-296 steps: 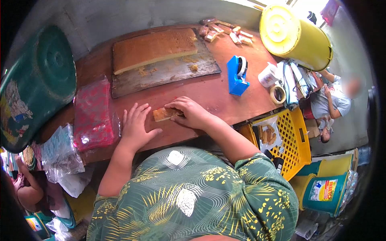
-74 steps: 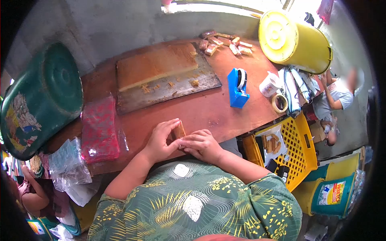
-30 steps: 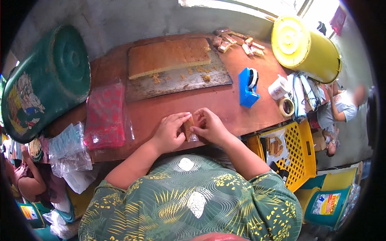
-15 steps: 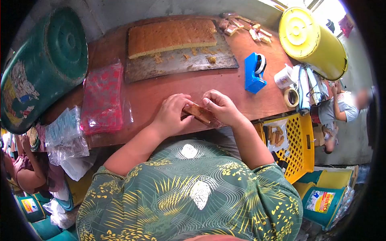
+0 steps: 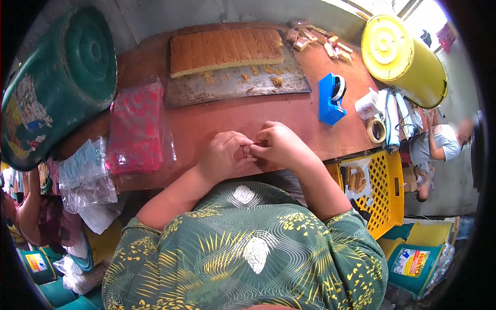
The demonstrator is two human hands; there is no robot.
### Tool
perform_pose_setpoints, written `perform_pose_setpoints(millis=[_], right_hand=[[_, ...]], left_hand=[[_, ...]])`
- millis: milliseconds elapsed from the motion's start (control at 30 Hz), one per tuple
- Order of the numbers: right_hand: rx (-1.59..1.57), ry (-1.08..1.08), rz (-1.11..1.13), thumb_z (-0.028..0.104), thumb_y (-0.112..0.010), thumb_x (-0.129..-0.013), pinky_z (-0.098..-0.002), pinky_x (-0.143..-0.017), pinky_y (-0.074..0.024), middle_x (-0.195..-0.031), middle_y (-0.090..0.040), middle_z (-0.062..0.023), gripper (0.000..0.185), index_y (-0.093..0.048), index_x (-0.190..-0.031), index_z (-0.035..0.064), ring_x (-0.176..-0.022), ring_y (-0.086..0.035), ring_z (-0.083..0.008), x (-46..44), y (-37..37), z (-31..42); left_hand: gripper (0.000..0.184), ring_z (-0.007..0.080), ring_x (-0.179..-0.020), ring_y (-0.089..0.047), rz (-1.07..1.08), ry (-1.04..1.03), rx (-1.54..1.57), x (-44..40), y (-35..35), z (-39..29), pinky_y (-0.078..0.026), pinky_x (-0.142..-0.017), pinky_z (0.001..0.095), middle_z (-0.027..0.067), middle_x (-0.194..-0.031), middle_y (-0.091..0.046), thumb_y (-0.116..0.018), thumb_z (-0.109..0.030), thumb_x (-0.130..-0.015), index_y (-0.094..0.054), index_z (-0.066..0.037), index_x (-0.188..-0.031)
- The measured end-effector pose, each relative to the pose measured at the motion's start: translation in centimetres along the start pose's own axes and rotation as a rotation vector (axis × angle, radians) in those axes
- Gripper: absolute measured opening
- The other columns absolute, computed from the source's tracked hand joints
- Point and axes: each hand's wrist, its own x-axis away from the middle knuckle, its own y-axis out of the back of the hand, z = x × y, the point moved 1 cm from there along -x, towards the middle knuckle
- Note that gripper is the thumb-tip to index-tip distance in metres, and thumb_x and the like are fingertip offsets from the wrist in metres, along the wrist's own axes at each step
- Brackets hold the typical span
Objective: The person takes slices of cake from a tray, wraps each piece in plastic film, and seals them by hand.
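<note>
My left hand [image 5: 227,153] and my right hand [image 5: 280,145] meet over the table's front edge. Between them is a wrapped cake slice [image 5: 247,150], mostly hidden by my fingers. The left fingers are closed round it, while the right thumb and fingers pinch at its end. Beyond my hands, a sheet cake [image 5: 227,49] cut into strips lies on a dark metal tray [image 5: 227,93] strewn with crumbs. To the right stands a blue tape dispenser [image 5: 328,101]. Red-printed plastic bags [image 5: 135,129] lie flat to the left.
Several wrapped cake pieces [image 5: 310,39] sit at the back right. A green bin [image 5: 62,82] and a yellow bin [image 5: 398,57] flank the table. A white cup [image 5: 367,105], a tape roll [image 5: 376,130] and a yellow crate [image 5: 385,191] are at the right. Other people are at both sides.
My hands have drawn together, and the cake slice that showed lengthwise between them is now mostly covered. The right hand has lowered slightly. The view has shifted a little.
</note>
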Motion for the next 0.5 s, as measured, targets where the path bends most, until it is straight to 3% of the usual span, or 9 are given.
perform_pose_setpoints(millis=[133, 200, 233, 300, 333, 400, 433, 467, 500], right_hand=[[0.193, -0.314, 0.015, 0.043, -0.085, -0.083, -0.0465, -0.087, -0.0557, -0.102, -0.071, -0.0197, 0.043, -0.076, -0.091, 0.0018, -0.099, -0.069, -0.0375, 2.8, 1.8, -3.3], [0.220, -0.279, -0.267, 0.033, -0.086, -0.084, -0.0429, -0.083, -0.0549, -0.096, -0.068, -0.0170, 0.034, -0.072, -0.090, 0.0022, -0.094, -0.067, -0.0357, 5.2, 1.9, -5.3], [0.109, -0.240, -0.323, 0.028, -0.085, -0.085, -0.0412, -0.081, -0.0540, -0.094, -0.066, -0.0155, 0.030, -0.071, -0.089, 0.0023, -0.091, -0.065, -0.0331, 5.8, 1.6, -5.6], [-0.117, -0.152, -0.439, 0.020, -0.084, -0.087, -0.0377, -0.076, -0.0523, -0.091, -0.063, -0.0125, 0.024, -0.067, -0.088, 0.0026, -0.085, -0.062, -0.0280, 7.2, 1.1, -5.5], [-0.427, -0.052, -0.452, 0.013, -0.080, -0.091, -0.0328, -0.074, -0.0485, -0.087, -0.058, -0.0070, 0.021, -0.062, -0.086, 0.0026, -0.081, -0.056, -0.0193, 7.3, -0.6, -5.3], [-0.895, 0.072, -0.255, 0.013, -0.075, -0.098, -0.0298, -0.080, -0.0478, -0.090, -0.056, -0.0011, 0.017, -0.062, -0.092, 0.0038, -0.088, -0.055, -0.0114, 7.6, -3.6, -2.7], [-0.780, 0.184, -0.154, 0.014, -0.074, -0.099, -0.0291, -0.081, -0.0485, -0.093, -0.058, -0.0008, 0.017, -0.062, -0.092, 0.0043, -0.090, -0.056, -0.0105, 7.2, -4.7, -1.7], [-0.772, 0.119, 0.029, 0.015, -0.074, -0.100, -0.0313, -0.082, -0.0501, -0.094, -0.061, -0.0018, 0.017, -0.063, -0.093, 0.0038, -0.090, -0.058, -0.0124, 7.1, -5.4, -0.9], [-0.728, 0.108, -0.044, 0.015, -0.074, -0.099, -0.0324, -0.082, -0.0507, -0.095, -0.062, -0.0029, 0.016, -0.064, -0.094, 0.0034, -0.090, -0.060, -0.0143, 6.6, -6.0, -1.6]], left_hand=[[0.041, 0.0248, -0.087, -0.070, -0.087, 0.055, 0.122, 0.0, -0.6, 1.1, -0.056, -0.078, 0.0386, 0.0082, -0.096, -0.070, -0.093, -0.018, -0.075, -0.065, -0.010, -0.105], [0.039, 0.0207, -0.084, -0.069, -0.176, 0.199, 0.254, 0.2, -0.4, 1.3, -0.055, -0.076, 0.0352, 0.0070, -0.092, -0.068, -0.093, -0.019, -0.078, -0.065, -0.009, -0.105], [0.034, 0.0157, -0.088, -0.064, -0.180, 0.329, 0.310, 0.3, -0.5, 2.0, -0.053, -0.082, 0.0311, 0.0056, -0.095, -0.069, -0.090, -0.015, -0.083, -0.065, -0.008, -0.104], [0.033, 0.0139, -0.087, -0.062, -0.235, 0.446, 0.354, 0.5, -0.6, 2.9, -0.052, -0.080, 0.0306, 0.0048, -0.094, -0.068, -0.089, -0.018, -0.085, -0.064, -0.008, -0.104], [0.033, 0.0130, -0.087, -0.062, -0.264, 0.500, 0.375, 0.4, -0.6, 3.1, -0.052, -0.080, 0.0304, 0.0044, -0.094, -0.068, -0.089, -0.019, -0.086, -0.064, -0.007, -0.105], [0.032, 0.0124, -0.083, -0.060, -0.220, 0.524, 0.285, 0.1, -0.6, 2.9, -0.051, -0.077, 0.0307, 0.0044, -0.090, -0.067, -0.087, -0.026, -0.088, -0.065, -0.006, -0.099], [0.032, 0.0136, -0.082, -0.061, -0.167, 0.547, 0.228, -0.2, -0.4, 2.6, -0.051, -0.076, 0.0316, 0.0051, -0.088, -0.067, -0.087, -0.029, -0.089, -0.065, -0.006, -0.096], [0.033, 0.0147, -0.081, -0.061, -0.116, 0.571, 0.168, -0.3, -0.2, 2.3, -0.052, -0.075, 0.0326, 0.0058, -0.087, -0.067, -0.086, -0.031, -0.089, -0.065, -0.006, -0.093], [0.034, 0.0173, -0.080, -0.062, -0.099, 0.568, 0.126, -0.3, -0.1, 2.1, -0.052, -0.074, 0.0341, 0.0071, -0.086, -0.068, -0.085, -0.033, -0.089, -0.065, -0.005, -0.090]])
